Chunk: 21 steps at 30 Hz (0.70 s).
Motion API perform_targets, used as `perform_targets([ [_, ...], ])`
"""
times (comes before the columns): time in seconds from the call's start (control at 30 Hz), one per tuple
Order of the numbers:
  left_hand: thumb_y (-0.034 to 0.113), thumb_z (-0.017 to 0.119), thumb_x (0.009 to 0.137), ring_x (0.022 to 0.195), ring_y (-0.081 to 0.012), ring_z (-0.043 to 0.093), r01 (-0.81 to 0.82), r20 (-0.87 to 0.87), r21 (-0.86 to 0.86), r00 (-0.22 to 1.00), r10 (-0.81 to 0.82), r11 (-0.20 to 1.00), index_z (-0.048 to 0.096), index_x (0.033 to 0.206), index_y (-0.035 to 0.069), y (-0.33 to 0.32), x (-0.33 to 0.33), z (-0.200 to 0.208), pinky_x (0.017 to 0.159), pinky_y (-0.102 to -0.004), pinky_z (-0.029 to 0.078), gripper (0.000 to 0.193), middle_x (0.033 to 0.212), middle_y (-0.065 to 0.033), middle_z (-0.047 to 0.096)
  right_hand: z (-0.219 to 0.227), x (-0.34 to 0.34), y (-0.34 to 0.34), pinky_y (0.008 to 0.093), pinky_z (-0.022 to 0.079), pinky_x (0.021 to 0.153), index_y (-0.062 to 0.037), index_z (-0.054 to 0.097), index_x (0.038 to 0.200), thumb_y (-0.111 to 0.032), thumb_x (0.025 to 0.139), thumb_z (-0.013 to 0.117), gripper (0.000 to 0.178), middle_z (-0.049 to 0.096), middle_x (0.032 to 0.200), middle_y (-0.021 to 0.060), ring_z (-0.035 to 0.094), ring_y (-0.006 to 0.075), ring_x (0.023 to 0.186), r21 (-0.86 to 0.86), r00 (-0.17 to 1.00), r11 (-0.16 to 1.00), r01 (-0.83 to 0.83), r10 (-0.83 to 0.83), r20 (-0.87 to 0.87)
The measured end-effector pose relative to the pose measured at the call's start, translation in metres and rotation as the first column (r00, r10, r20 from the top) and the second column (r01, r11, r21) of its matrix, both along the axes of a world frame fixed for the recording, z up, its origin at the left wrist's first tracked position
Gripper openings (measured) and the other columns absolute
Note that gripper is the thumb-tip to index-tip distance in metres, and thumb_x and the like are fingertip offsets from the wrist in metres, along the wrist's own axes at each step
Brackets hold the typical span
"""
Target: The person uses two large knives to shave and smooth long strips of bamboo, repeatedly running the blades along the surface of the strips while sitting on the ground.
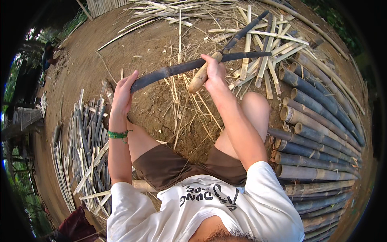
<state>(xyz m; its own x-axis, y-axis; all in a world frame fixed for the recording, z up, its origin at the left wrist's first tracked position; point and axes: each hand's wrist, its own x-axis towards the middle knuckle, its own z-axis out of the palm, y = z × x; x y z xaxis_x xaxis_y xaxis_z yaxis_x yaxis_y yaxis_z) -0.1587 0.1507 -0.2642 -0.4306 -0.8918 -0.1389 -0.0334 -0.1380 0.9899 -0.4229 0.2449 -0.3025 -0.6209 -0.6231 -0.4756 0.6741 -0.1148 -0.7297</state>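
My left hand [124, 90] grips the near-left end of a long dark bamboo strip [161, 73], which slants up to the right in front of my knees. My right hand [215, 72] is closed round the thick wooden handle of a machete [200, 78]. The dark blade points up and away to the right. Handle and strip cross at my right hand; whether its fingers also press on the strip is hidden. The strip's far end reaches over a heap of pale split bamboo [262, 44].
Whole bamboo poles [318, 129] lie stacked along my right side. To my left is a pile of split strips [86, 141]. More pale strips [153, 14] are scattered ahead on bare earth. A person [47, 58] is at the far left.
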Motion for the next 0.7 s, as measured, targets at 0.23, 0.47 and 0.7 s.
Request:
perform_targets([
  [0.23, 0.023, 0.058, 0.1, 0.082, -0.0105, 0.061, -0.017, 0.01, -0.09, 1.0, 0.018, 0.996, 0.066, 0.097, 0.0, 0.001, 0.041, -0.028, 0.08, -0.0299, 0.051, 0.024, 0.088, -0.0028, 0.063, 0.018, 0.023, 0.006, 0.0426, 0.044, 0.097, 0.0059, 0.039, 0.123, -0.009, 0.082, 0.067, 0.052, 0.049, 0.104, 0.0143, 0.053, 0.0241, 0.099, -0.143, 0.997, 0.988, 0.065, -0.071, -0.042],
  [0.47, 0.028, 0.051, 0.103, 0.082, -0.0141, 0.063, 0.019, -0.144, 0.016, 0.989, -0.017, 1.0, 0.065, 0.098, 0.003, 0.018, 0.056, -0.059, 0.085, -0.0367, 0.052, 0.029, 0.089, -0.0047, 0.065, 0.027, 0.029, 0.007, 0.0377, 0.049, 0.086, -0.0011, 0.047, 0.113, -0.011, 0.081, 0.072, 0.042, 0.056, 0.097, 0.0091, 0.058, 0.0199, 0.088, -0.304, 0.956, 0.952, 0.036, -0.121, -0.266],
  [0.7, 0.026, 0.051, 0.103, 0.08, -0.0097, 0.059, 0.127, -0.218, -0.017, 0.968, -0.128, 0.992, 0.059, 0.096, 0.007, 0.063, 0.013, -0.082, 0.083, -0.0299, 0.048, 0.022, 0.086, 0.0001, 0.061, 0.027, 0.003, -0.001, 0.0348, 0.055, 0.079, 0.0012, 0.043, 0.118, -0.003, 0.08, 0.072, 0.048, 0.058, 0.101, 0.012, 0.063, 0.0205, 0.087, -0.455, 0.91, 0.89, 0.002, -0.191, -0.369],
])
